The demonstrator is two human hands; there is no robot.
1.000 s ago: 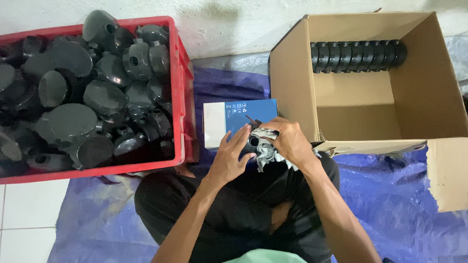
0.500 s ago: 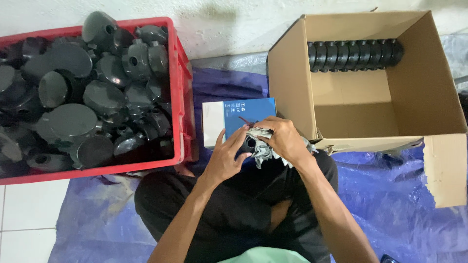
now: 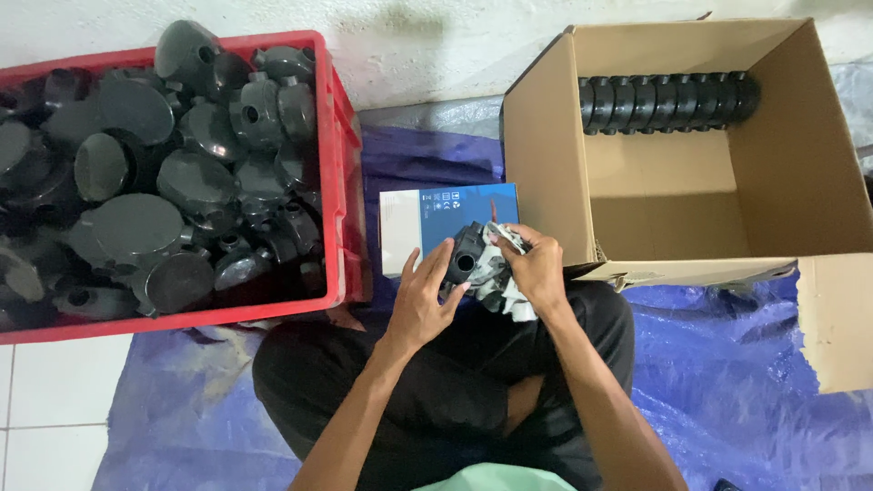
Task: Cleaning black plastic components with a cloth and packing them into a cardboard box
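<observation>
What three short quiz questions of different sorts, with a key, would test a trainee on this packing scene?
1. True or false: the brown cardboard box holds a row of black parts.
2. Which hand holds the grey rag?
3. The red plastic crate lies on which side of the person: A left, B right?

Key:
1. True.
2. The right hand; the left hand steadies the round black plastic part.
3. A.
</observation>
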